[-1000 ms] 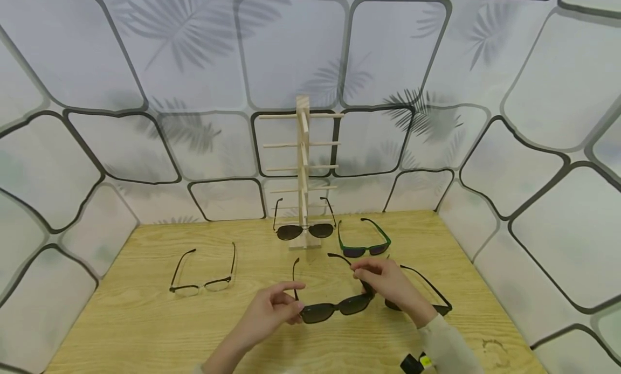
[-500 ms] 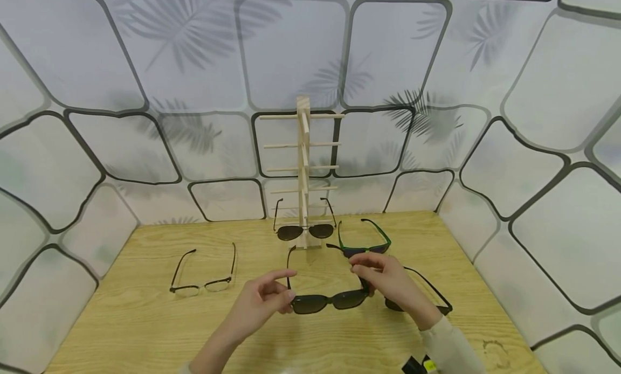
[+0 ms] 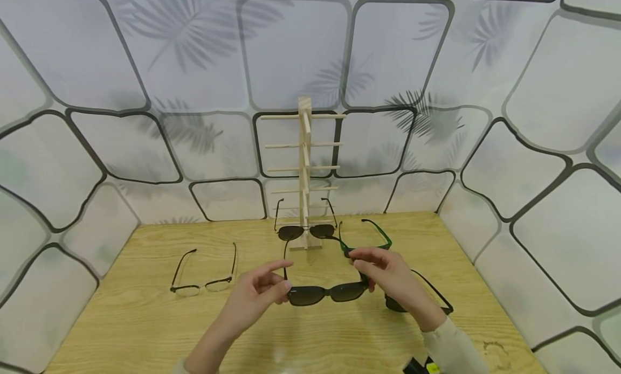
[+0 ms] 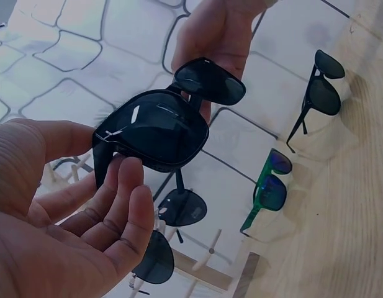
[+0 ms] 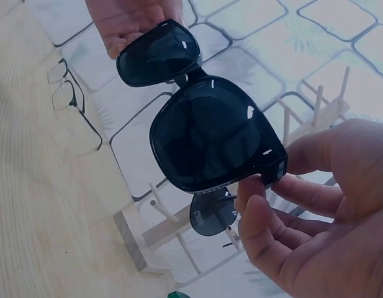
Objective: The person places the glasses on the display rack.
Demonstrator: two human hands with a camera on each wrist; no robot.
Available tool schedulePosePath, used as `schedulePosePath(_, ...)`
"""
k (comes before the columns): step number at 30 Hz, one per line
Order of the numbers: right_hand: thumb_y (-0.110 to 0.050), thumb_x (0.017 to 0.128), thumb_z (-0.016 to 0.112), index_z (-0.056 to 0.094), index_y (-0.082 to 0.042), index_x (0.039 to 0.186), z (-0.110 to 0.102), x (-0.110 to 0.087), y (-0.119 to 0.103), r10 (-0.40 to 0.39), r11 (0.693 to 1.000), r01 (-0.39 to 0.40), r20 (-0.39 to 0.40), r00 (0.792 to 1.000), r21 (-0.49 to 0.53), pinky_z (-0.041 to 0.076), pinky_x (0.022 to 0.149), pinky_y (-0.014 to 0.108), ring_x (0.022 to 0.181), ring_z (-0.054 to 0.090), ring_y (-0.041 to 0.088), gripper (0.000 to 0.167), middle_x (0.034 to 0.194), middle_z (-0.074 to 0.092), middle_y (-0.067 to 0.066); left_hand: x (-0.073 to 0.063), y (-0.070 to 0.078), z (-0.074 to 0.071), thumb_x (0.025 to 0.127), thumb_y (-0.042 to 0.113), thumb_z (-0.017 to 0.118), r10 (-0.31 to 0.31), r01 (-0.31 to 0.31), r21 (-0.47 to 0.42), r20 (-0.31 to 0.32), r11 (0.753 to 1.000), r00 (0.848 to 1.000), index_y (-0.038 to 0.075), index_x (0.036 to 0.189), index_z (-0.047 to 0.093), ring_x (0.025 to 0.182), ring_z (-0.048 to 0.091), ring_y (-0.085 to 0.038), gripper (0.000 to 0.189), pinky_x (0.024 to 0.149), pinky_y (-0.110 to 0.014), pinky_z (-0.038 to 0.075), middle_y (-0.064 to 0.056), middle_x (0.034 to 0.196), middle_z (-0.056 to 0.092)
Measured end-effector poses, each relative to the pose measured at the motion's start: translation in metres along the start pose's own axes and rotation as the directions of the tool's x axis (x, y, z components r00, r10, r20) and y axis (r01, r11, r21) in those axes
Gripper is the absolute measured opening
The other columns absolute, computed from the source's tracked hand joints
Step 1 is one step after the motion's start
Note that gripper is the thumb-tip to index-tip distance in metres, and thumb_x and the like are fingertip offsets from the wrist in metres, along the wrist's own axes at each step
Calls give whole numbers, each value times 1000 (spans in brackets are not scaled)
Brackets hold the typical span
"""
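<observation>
Black sunglasses (image 3: 327, 294) with dark lenses are held up over the table, lenses toward me and arms unfolded toward the rack. At their left corner, my left hand (image 3: 257, 293) pinches the frame between thumb and fingers. My right hand (image 3: 388, 277) grips the right corner by the hinge. In the left wrist view the thumb and fingers close round the end of the frame (image 4: 155, 130). A wooden display rack (image 3: 304, 164) stands behind, with aviator sunglasses (image 3: 322, 231) on its lowest level. The held pair's arm tips overlap the rack's base in the head view.
Half-rim eyeglasses (image 3: 201, 285) lie on the table at left. Green-framed sunglasses (image 3: 383, 239) sit right of the rack. Another black pair (image 3: 439, 298) lies partly hidden behind my right forearm. A small black and yellow object (image 3: 421, 366) is at the front edge. Patterned cloth walls (image 3: 218, 201) enclose the table.
Both hands have carried the black sunglasses up the view toward the rack and slightly left. The left hand moved left and up. The other glasses have stayed put.
</observation>
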State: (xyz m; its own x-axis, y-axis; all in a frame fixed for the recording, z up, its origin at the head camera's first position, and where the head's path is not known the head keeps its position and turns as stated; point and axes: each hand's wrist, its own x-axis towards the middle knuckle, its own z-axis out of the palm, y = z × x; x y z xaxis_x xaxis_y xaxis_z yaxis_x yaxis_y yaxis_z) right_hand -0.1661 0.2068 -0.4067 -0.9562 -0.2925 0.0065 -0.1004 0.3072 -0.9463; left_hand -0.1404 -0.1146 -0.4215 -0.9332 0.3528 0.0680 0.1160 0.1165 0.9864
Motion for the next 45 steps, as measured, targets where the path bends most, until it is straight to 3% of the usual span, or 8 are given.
schedulePosePath(6,-23,106,66,66,-2,138,0,-1,-3,-28,999,28,-9,1000,20,57,62,32,82,64,13,38,133,69,22,2,7,-4,103,15,70,46,-46,-5,4,999,999,0,149,57,80,74,-11,50,79,-31,63,-15,101,74)
schedulePosePath(16,-18,106,66,66,-3,139,-1,3,-9,-130,990,131,-34,991,54,60,69,33,94,68,10,36,139,64,29,13,19,-13,103,16,70,31,-30,18,-64,999,997,8,148,61,82,74,-14,48,87,-29,61,-21,107,74)
schedulePosePath(22,-15,106,65,61,-2,143,-3,8,-14,-201,977,203,-32,979,68,59,74,32,78,64,20,40,142,65,12,22,26,-17,103,19,70,36,-33,28,-103,999,994,12,149,62,83,74,-15,47,92,-29,59,-8,104,76)
schedulePosePath(27,-11,105,64,57,-2,147,-5,19,-14,-279,956,280,-25,960,92,58,74,31,77,62,17,44,140,65,-10,29,28,-22,104,18,69,54,-49,37,-133,998,990,11,150,61,83,73,-14,47,92,-28,59,-5,104,76)
schedulePosePath(31,-13,106,65,54,-5,152,-4,26,-13,-268,957,269,-23,963,108,57,76,31,77,60,17,48,141,63,-12,35,28,-25,104,18,68,55,-51,30,-151,998,987,13,150,61,82,72,-12,46,88,-27,60,-5,100,75)
schedulePosePath(37,-24,105,68,56,-21,153,0,37,-16,-190,977,194,-54,980,83,56,74,31,76,60,21,50,148,61,2,48,30,-31,106,18,66,59,-54,32,-191,998,980,13,151,60,84,69,-10,46,80,-29,62,-10,108,74)
schedulePosePath(41,-27,105,68,54,-23,155,1,45,-17,-178,980,183,-63,982,78,55,74,29,77,60,25,52,152,58,5,55,32,-34,106,22,66,37,-29,39,-232,999,972,16,151,60,94,68,-10,45,86,-32,62,-17,120,72)
schedulePosePath(45,-26,106,68,52,-19,157,1,55,-13,-203,974,209,-76,976,85,54,75,28,82,62,29,54,156,56,6,64,32,-34,107,22,65,38,-33,24,-268,999,963,14,150,60,94,70,-8,44,91,-33,63,-18,120,70)
